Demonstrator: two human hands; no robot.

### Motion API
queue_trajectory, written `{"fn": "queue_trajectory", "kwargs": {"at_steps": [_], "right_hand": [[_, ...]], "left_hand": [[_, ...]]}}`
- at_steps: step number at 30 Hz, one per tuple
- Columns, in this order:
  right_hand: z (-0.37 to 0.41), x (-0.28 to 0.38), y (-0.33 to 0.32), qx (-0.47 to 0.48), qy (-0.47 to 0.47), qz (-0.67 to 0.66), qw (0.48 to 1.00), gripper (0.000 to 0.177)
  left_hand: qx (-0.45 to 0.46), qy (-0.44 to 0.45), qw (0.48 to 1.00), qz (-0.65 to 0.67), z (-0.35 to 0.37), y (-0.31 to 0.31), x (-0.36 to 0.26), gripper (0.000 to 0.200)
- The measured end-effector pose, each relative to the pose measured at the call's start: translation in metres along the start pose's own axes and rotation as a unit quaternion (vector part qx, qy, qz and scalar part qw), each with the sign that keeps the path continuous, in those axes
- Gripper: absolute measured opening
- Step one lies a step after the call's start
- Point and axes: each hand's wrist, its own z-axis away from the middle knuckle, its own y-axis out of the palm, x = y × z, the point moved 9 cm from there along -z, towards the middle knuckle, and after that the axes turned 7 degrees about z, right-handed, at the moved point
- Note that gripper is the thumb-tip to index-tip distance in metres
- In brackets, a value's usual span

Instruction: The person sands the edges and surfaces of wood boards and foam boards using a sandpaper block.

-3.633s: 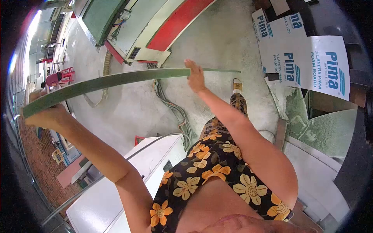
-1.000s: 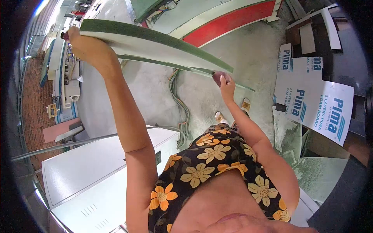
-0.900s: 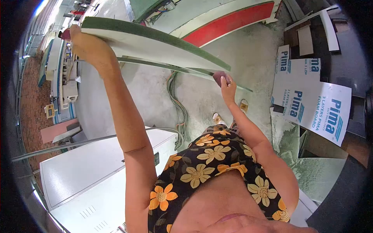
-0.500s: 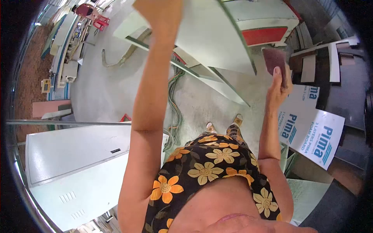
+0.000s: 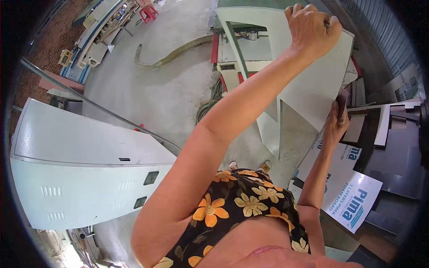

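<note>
A large pale panel [image 5: 313,85] with cut-out openings stands tilted in front of me. My left hand [image 5: 314,30] reaches across to its upper edge, with the fingers curled over it; the fingertips are partly hidden. Lower down, my right hand [image 5: 335,127] is closed on a dark maroon abrasive piece [image 5: 343,106], which is at the panel's right edge. Whether the piece presses on that edge is hard to tell.
Printed foam boards [image 5: 351,201] lie at the right beside dark sheets [image 5: 397,161]. A white metal cabinet [image 5: 85,187] stands at the left. A hose [image 5: 178,52] crosses the floor near a red stool [image 5: 148,13] and a machine.
My left hand has swung right in view, and the panel appears turned and farther right. My right hand and the abrasive piece are now lower, at the panel's edge. The view has shifted.
</note>
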Motion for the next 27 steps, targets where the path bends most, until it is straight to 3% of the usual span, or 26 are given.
{"fn": "queue_trajectory", "kwargs": {"at_steps": [3,6,9,15,18,21,24,25,27], "right_hand": [[0.006,0.01,0.001,-0.011,-0.007,0.021,1.0,0.019],[0.014,0.022,0.01,0.002,-0.029,0.005,1.0,0.014],[0.019,0.029,0.017,0.009,-0.037,0.038,0.999,0.011],[0.04,0.059,0.036,0.007,-0.035,0.045,0.998,0.011],[0.051,0.058,0.05,0.027,-0.036,0.027,0.999,0.011],[0.061,0.073,0.062,0.02,-0.068,0.03,0.997,0.012],[0.07,0.085,0.074,-0.008,-0.111,0.036,0.993,0.014],[0.073,0.08,0.08,0.009,-0.112,0.08,0.99,0.017],[0.08,0.085,0.084,-0.029,-0.134,0.08,0.987,0.019]], "left_hand": [[-0.083,0.039,0.994,0.065,0.004,-0.006,0.006,0.033],[-0.067,0.004,0.993,0.101,-0.004,0.002,0.024,0.031],[0.054,-0.018,0.995,0.087,-0.007,0.004,0.034,0.034],[0.112,-0.021,0.985,0.129,-0.014,-0.001,0.064,0.042],[0.268,-0.051,0.945,0.179,-0.016,0.011,0.078,0.046],[0.201,-0.091,0.966,0.135,-0.022,-0.005,0.085,0.053],[0.263,-0.267,0.906,0.196,-0.013,-0.006,0.098,0.063],[0.219,-0.241,0.932,0.16,-0.019,-0.001,0.114,0.05],[0.309,-0.271,0.878,0.247,-0.017,0.021,0.148,0.039]]}}
